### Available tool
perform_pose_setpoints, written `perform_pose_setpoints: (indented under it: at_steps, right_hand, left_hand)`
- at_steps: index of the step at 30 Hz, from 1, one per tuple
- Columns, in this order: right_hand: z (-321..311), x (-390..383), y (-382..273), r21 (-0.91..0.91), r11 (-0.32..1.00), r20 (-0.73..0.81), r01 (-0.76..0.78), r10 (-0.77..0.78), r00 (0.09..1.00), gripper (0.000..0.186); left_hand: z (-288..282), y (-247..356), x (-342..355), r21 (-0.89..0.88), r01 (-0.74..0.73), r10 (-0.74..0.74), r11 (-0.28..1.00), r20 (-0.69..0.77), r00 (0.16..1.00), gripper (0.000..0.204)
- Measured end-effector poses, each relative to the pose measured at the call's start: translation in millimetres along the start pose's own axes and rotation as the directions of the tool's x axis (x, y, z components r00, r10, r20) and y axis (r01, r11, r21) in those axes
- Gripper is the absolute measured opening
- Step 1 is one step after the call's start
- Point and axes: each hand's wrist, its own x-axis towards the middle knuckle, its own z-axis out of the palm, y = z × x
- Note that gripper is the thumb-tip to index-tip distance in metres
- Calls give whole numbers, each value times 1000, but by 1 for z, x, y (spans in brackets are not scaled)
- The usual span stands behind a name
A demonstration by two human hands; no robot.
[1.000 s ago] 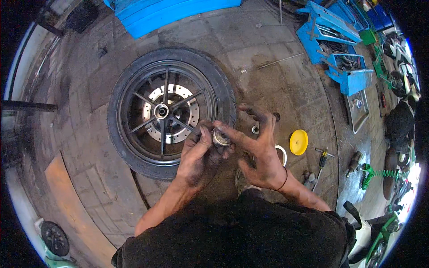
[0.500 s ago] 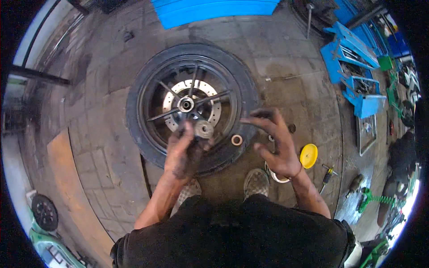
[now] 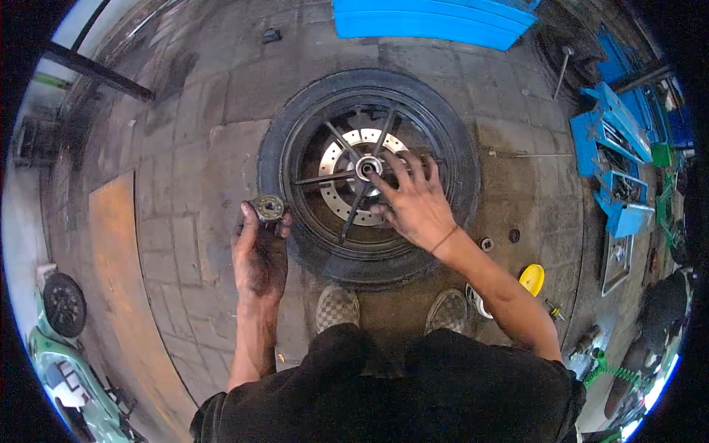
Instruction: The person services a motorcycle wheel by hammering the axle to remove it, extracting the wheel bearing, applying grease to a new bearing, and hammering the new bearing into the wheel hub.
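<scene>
A: Which elements lie nearest the viewer?

B: The left hand (image 3: 260,255), at the near left of the wheel (image 3: 357,199), with thumb and fingers closed around a round metal part (image 3: 269,207). The part, pierced at its centre, appears at the wheel's left edge.

A: And the right hand (image 3: 419,205)?

B: It is open over the wheel, fingers spread and slightly bent, apparently holding nothing. One fingertip lies at the hub (image 3: 367,169); whether it touches the metal cannot be told.

A: What stands at the wheel's near side?

B: Two checked shoes (image 3: 337,306). The wheel itself lies flat on the paved floor (image 3: 229,148), its dark spokes above a perforated brake disc (image 3: 330,159).

A: How are the loose items arranged?

B: At the wheel's near right lie a white ring-shaped item, partly hidden by the forearm, and a yellow lid (image 3: 532,279). Slightly farther, to the wheel's right, are a small metal ring (image 3: 487,244) and a dark ring (image 3: 515,235), near each other.

A: And the outer field?

B: Left of the wheel, a long brown board (image 3: 129,273); well to its right, an opened blue toolbox (image 3: 617,173) with tools in its trays; beyond its far side, a large blue box (image 3: 436,21).
</scene>
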Motion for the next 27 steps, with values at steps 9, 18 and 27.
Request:
perform_pose_setpoints:
  at_steps: [9, 18, 27]
  right_hand:
    - [-8, 6, 12, -93, 995, 73, 25, -19, 997, 61]
    - [-58, -38, 1, 43, 992, 43, -115, 113, 993, 49]
    - [-86, -184, 28, 633, 561, -116, -534, 751, 650, 46]
  left_hand:
    - [8, -3, 0, -26, 38, -38, 999, 15, 999, 34]
    - [39, -29, -16, 4, 54, -53, 999, 214, 975, 46]
    - [84, -84, -30, 326, -19, -134, 945, 440, 888, 47]
